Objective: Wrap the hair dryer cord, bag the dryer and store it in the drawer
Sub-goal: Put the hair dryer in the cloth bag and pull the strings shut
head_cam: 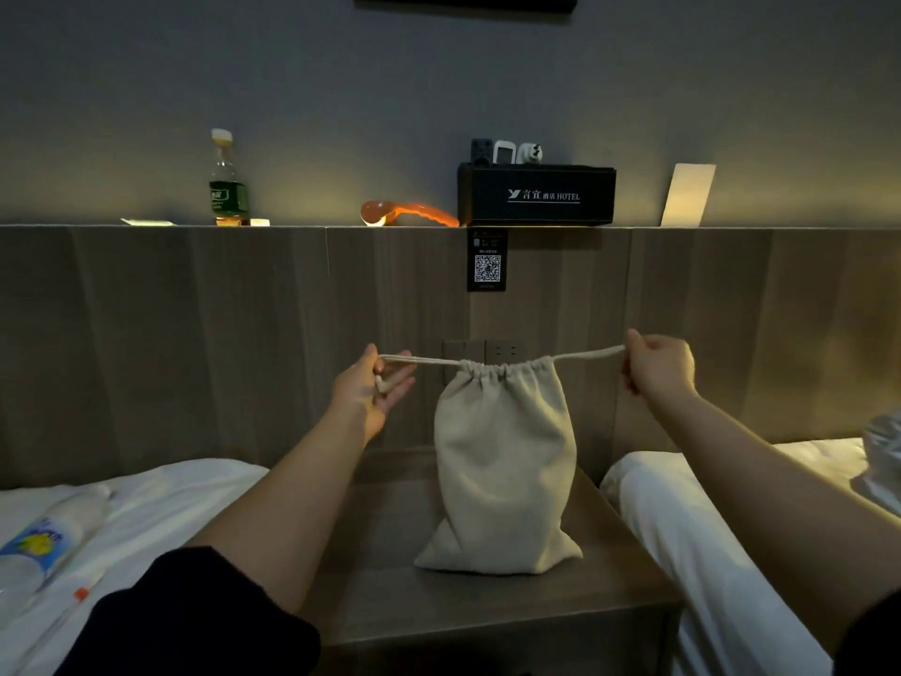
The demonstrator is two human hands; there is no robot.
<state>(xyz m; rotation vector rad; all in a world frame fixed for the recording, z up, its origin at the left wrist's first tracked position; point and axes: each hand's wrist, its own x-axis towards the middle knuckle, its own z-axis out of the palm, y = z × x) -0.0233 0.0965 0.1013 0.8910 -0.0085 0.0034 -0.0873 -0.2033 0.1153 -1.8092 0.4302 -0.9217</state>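
Head view: bag (502, 470) cinched shut, upright on the desk (390, 592).
Its long axis is vertical, midway between the hands, equally near both. The left hand (373, 383) hooks the drawstring (429, 361) by the thumb, fingers loose; the right hand (658, 365) fists the other end. The dryer is hidden, presumably inside.

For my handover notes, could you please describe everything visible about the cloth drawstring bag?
The drawstring bag is plain beige cloth, bulging, with its mouth gathered shut. It stands upright on the wooden nightstand. Its cords stretch out sideways: the left hand pinches one end and the right hand grips the other.
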